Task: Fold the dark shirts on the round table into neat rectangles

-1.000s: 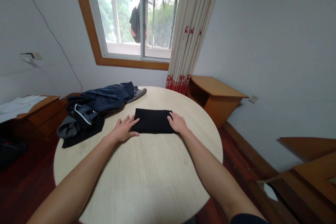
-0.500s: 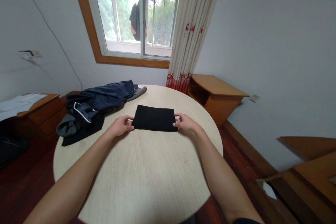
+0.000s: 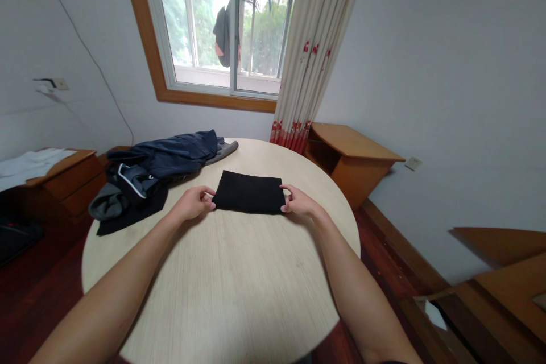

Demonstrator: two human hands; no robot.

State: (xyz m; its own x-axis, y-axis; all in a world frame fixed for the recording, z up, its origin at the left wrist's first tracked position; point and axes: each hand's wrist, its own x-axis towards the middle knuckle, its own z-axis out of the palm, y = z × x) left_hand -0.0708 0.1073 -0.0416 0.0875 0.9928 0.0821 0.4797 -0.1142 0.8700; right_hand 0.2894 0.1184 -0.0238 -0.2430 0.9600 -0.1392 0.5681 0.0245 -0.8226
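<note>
A piece of black cloth (image 3: 248,192), folded into a flat rectangle, lies on the round pale wooden table (image 3: 230,278). My left hand (image 3: 197,203) is at its left edge, the thumb by the near corner and the index finger further up the side. On the opposite edge, my right hand (image 3: 297,201) grips the cloth the same way, thumb near the front corner. Both hands have their fingers curled at the sides of the cloth, and the fingers underneath are partly hidden.
A heap of dark blue clothing (image 3: 170,154) covers the table's far left, with a grey and black garment (image 3: 111,203) beside it. Behind the table stands a wooden cabinet (image 3: 358,145) by a curtain (image 3: 311,51). Another wooden cabinet (image 3: 77,182) is at left.
The view has shifted slightly. My hands stay at the two sides of the black cloth, which keeps its folded shape and place on the table.
</note>
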